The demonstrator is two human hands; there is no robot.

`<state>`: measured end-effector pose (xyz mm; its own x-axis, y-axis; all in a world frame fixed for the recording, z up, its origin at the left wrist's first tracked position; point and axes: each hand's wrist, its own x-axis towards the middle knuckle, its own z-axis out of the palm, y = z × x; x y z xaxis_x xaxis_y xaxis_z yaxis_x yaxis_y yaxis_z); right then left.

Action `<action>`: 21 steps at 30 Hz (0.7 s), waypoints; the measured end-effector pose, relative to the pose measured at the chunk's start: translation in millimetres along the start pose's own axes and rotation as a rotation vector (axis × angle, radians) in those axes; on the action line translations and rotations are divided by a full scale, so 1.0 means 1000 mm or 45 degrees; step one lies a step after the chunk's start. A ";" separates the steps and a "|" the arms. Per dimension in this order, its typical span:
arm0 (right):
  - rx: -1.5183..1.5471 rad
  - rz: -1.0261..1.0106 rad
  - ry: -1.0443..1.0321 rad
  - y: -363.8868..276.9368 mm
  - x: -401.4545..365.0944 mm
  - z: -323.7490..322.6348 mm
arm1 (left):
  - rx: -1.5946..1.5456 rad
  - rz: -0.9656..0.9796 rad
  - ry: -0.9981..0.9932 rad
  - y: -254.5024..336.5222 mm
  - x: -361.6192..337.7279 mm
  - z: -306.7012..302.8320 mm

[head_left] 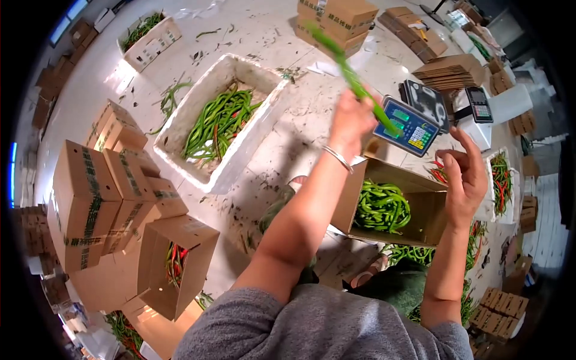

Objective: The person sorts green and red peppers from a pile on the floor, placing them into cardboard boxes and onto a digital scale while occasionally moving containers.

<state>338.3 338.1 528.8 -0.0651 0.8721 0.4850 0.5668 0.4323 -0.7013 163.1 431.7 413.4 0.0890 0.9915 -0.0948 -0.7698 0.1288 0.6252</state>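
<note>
My left hand (354, 117), with a bangle at the wrist, is closed around long green peppers (345, 66), blurred at their upper end. They stick out on both sides of the fist, in front of the scale's display panel (411, 126). My right hand (465, 177) is raised over the right side of an open cardboard box (423, 225), its fingers curved and apart, with nothing visible in it. Curled green peppers (382, 207) lie inside that box, mostly toward its left side.
A white foam crate (174, 144) of green and red peppers stands left of centre. Stacked cartons (90, 198) and an open box (159, 246) with red peppers are at left. More cartons (336, 24) stand at the top. Loose peppers lie by my legs.
</note>
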 end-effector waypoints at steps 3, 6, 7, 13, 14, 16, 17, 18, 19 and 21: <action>-0.065 0.096 -0.032 0.009 -0.016 -0.007 | -0.141 0.470 0.430 0.038 0.013 -0.038; -0.118 0.245 0.023 0.021 -0.040 -0.021 | -0.237 0.224 0.583 0.039 0.020 -0.073; -0.179 0.246 0.080 0.027 -0.046 -0.028 | -0.304 0.146 0.397 0.033 0.025 -0.092; -0.111 0.540 0.417 0.080 -0.077 -0.081 | -0.126 0.087 0.497 0.029 0.025 -0.041; -0.119 0.579 0.445 0.088 -0.081 -0.088 | -0.125 0.046 0.471 0.026 0.024 -0.034; -0.107 0.682 0.444 0.114 -0.093 -0.099 | -0.153 -0.017 0.427 0.021 0.024 -0.031; -0.158 0.750 0.322 0.130 -0.097 -0.101 | -0.169 -0.043 0.406 0.020 0.025 -0.031; -0.204 0.819 0.195 0.148 -0.101 -0.103 | -0.194 -0.062 0.398 0.019 0.026 -0.032; -0.328 0.771 -0.023 0.174 -0.107 -0.103 | -0.215 -0.078 0.396 0.018 0.026 -0.034; -0.398 0.749 -0.461 0.224 -0.114 -0.093 | -0.231 -0.081 0.391 0.017 0.027 -0.034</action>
<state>549.0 314.5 364.4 0.0845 0.9830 -0.1630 0.7946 -0.1652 -0.5843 130.7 460.5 395.4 -0.0324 0.9267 -0.3745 -0.8708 0.1578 0.4657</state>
